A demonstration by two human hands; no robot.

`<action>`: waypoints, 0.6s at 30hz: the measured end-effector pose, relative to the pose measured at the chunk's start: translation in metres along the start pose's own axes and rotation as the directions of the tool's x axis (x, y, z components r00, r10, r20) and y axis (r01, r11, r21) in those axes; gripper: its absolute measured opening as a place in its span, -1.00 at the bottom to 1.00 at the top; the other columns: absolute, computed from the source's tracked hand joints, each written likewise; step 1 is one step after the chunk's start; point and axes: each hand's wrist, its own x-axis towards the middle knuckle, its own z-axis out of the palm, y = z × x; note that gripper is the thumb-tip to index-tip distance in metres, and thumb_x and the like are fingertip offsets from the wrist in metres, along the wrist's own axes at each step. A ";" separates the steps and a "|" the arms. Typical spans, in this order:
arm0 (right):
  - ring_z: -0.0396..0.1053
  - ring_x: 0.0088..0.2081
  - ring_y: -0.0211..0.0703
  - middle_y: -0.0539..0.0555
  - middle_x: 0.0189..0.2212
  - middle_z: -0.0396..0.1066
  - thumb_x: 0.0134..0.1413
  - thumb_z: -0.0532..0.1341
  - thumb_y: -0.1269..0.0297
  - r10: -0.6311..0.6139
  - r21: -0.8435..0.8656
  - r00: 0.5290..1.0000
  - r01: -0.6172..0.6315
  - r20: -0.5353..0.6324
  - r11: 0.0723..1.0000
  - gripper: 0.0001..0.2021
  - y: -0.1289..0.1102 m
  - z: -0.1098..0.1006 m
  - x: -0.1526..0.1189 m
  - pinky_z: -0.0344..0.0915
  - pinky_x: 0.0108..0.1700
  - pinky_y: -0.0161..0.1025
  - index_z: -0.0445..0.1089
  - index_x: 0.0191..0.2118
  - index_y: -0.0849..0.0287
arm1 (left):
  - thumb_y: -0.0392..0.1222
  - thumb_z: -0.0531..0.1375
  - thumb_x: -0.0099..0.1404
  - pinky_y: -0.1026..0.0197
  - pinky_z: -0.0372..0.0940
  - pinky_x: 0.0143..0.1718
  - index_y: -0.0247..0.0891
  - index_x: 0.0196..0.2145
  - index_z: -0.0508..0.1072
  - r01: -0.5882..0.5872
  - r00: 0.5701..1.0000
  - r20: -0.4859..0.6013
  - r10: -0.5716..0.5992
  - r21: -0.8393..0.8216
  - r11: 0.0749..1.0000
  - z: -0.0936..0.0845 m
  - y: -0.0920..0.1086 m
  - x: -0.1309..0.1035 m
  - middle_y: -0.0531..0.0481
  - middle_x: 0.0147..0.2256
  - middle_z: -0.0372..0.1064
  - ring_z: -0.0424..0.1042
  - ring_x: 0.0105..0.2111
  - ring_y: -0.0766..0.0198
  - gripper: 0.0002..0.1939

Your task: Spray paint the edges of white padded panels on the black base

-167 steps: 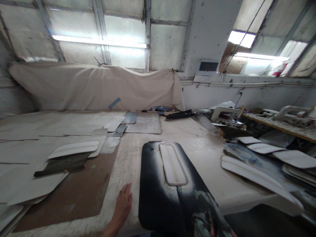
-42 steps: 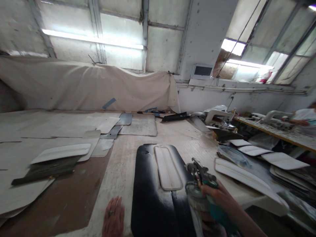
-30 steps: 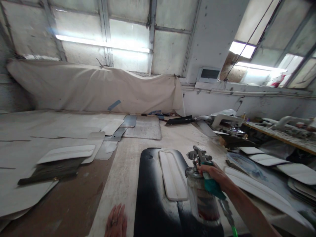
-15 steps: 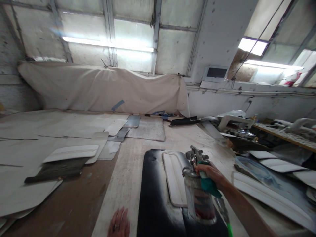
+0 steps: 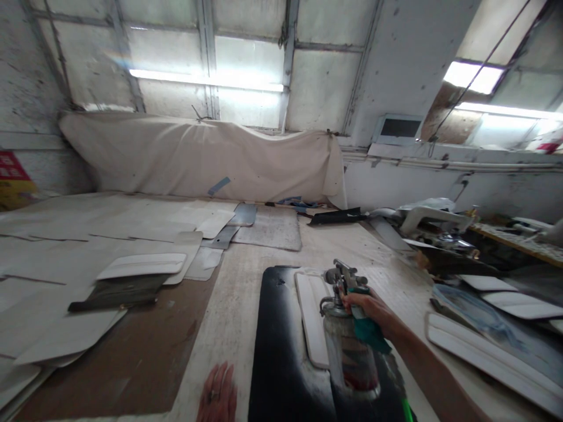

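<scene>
The spray gun (image 5: pixel 346 273) is grey metal with a dull shine; its cup (image 5: pixel 345 351) looks like clear, glossy plastic or glass. The teal wrap (image 5: pixel 370 335) looks like cloth. The black board (image 5: pixel 275 357) is matt, clouded with powdery white; the pale panel (image 5: pixel 312 319) on it looks smooth and matt. The curtain (image 5: pixel 197 155) is creased, matt cloth, the bag (image 5: pixel 479 313) thin, shiny plastic.
</scene>
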 end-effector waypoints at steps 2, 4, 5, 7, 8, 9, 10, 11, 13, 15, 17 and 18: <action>0.19 -0.49 -0.21 0.00 -0.61 0.27 -0.32 0.14 0.20 -0.004 0.002 1.000 0.004 0.026 1.000 -0.82 0.000 0.000 -0.002 0.11 -0.39 -0.25 0.27 -0.71 0.19 | -0.21 0.01 0.22 0.15 0.20 -0.01 -0.17 0.20 0.03 0.016 1.000 0.010 -0.016 -0.006 1.000 -0.001 0.001 0.000 -0.01 0.01 0.32 0.17 0.08 0.18 -0.43; 0.18 -0.49 -0.22 -0.01 -0.62 0.26 -0.29 0.13 0.21 -0.006 0.000 0.999 0.006 0.047 1.000 -0.82 -0.001 0.000 -0.006 0.10 -0.39 -0.25 0.27 -0.70 0.19 | -0.20 0.01 0.23 0.15 0.20 0.00 -0.18 0.16 0.11 0.032 0.999 0.020 -0.032 -0.009 0.999 -0.005 0.003 0.001 -0.01 0.03 0.30 0.16 0.09 0.17 -0.48; 0.18 -0.49 -0.22 -0.01 -0.62 0.26 -0.29 0.14 0.22 -0.010 -0.002 0.999 0.011 0.053 1.000 -0.83 -0.001 0.000 -0.008 0.09 -0.40 -0.25 0.26 -0.70 0.19 | -0.20 0.00 0.23 0.15 0.21 0.00 -0.19 0.14 0.14 0.038 0.999 0.023 -0.038 -0.011 0.999 -0.007 0.004 0.002 -0.02 0.03 0.29 0.16 0.10 0.17 -0.50; 0.19 -0.48 -0.21 -0.01 -0.60 0.26 -0.29 0.14 0.23 -0.023 0.001 0.997 0.023 0.069 1.000 -0.83 0.000 -0.001 -0.014 0.08 -0.40 -0.25 0.26 -0.69 0.19 | -0.20 -0.01 0.24 0.14 0.22 0.00 -0.20 0.11 0.19 0.055 0.998 0.036 -0.055 -0.014 0.998 -0.013 0.007 0.004 -0.02 0.04 0.28 0.16 0.10 0.18 -0.54; 0.19 -0.47 -0.21 -0.01 -0.59 0.27 -0.28 0.15 0.23 -0.027 0.004 0.997 0.026 0.075 1.000 -0.83 0.001 -0.002 -0.017 0.08 -0.39 -0.25 0.25 -0.69 0.19 | -0.20 -0.02 0.25 0.14 0.23 0.00 -0.20 0.10 0.19 0.068 0.997 0.050 -0.067 -0.015 0.998 -0.016 0.008 0.005 -0.02 0.05 0.27 0.16 0.10 0.19 -0.56; 0.19 -0.47 -0.21 -0.01 -0.58 0.27 -0.28 0.15 0.23 -0.025 0.006 0.996 0.025 0.083 1.000 -0.83 0.003 -0.003 -0.021 0.08 -0.39 -0.25 0.25 -0.69 0.19 | -0.21 -0.03 0.26 0.14 0.23 0.00 -0.20 0.10 0.19 0.080 0.995 0.065 -0.078 -0.017 0.997 -0.019 0.010 0.006 -0.01 0.06 0.26 0.16 0.10 0.20 -0.56; 0.18 -0.47 -0.22 -0.02 -0.58 0.26 -0.27 0.15 0.23 -0.018 0.006 0.996 0.018 0.091 1.000 -0.84 0.006 -0.004 -0.024 0.07 -0.39 -0.25 0.25 -0.67 0.18 | -0.22 -0.04 0.27 0.14 0.23 0.00 -0.20 0.10 0.19 0.092 0.993 0.079 -0.090 -0.019 0.996 -0.022 0.011 0.007 -0.01 0.07 0.25 0.15 0.11 0.20 -0.57; 0.17 -0.47 -0.22 -0.03 -0.59 0.24 -0.26 0.15 0.24 -0.012 0.009 0.995 0.011 0.099 1.000 -0.85 0.009 -0.005 -0.029 0.08 -0.39 -0.25 0.25 -0.66 0.18 | -0.22 -0.05 0.27 0.14 0.23 0.01 -0.21 0.10 0.19 0.101 0.991 0.090 -0.099 -0.020 0.995 -0.024 0.013 0.007 -0.02 0.07 0.24 0.14 0.12 0.20 -0.57; 0.17 -0.47 -0.21 -0.02 -0.57 0.24 -0.25 0.14 0.24 -0.005 0.010 0.993 0.004 0.119 1.000 -0.86 0.013 -0.007 -0.039 0.08 -0.38 -0.25 0.26 -0.64 0.18 | -0.21 -0.04 0.28 0.12 0.22 0.03 -0.22 0.08 0.21 0.112 0.989 0.103 -0.108 -0.025 0.993 -0.028 0.015 0.008 -0.03 0.07 0.25 0.13 0.13 0.18 -0.59; 0.18 -0.45 -0.18 0.00 -0.57 0.25 -0.26 0.13 0.25 -0.001 0.000 0.994 0.001 0.113 1.000 -0.87 0.015 -0.009 -0.051 0.09 -0.36 -0.23 0.25 -0.65 0.16 | -0.18 -0.04 0.28 0.11 0.21 0.05 -0.22 0.08 0.22 0.119 0.987 0.113 -0.114 -0.037 0.992 -0.031 0.016 0.009 -0.04 0.07 0.25 0.12 0.14 0.16 -0.59; 0.18 -0.43 -0.14 0.02 -0.56 0.26 -0.31 0.12 0.25 -0.001 -0.021 0.996 0.003 0.088 1.000 -0.89 0.013 -0.010 -0.064 0.10 -0.35 -0.21 0.24 -0.66 0.15 | -0.18 -0.04 0.28 0.09 0.20 0.06 -0.21 0.09 0.22 0.130 0.985 0.120 -0.122 -0.055 0.990 -0.032 0.017 0.009 -0.04 0.07 0.25 0.12 0.14 0.15 -0.58; 0.18 -0.43 -0.13 0.03 -0.56 0.27 -0.32 0.11 0.25 0.001 -0.035 0.996 0.002 0.085 0.999 -0.89 0.012 -0.010 -0.071 0.10 -0.35 -0.20 0.24 -0.67 0.14 | -0.17 -0.04 0.28 0.09 0.19 0.07 -0.21 0.09 0.22 0.134 0.985 0.118 -0.126 -0.063 0.989 -0.033 0.018 0.009 -0.04 0.07 0.25 0.12 0.14 0.15 -0.58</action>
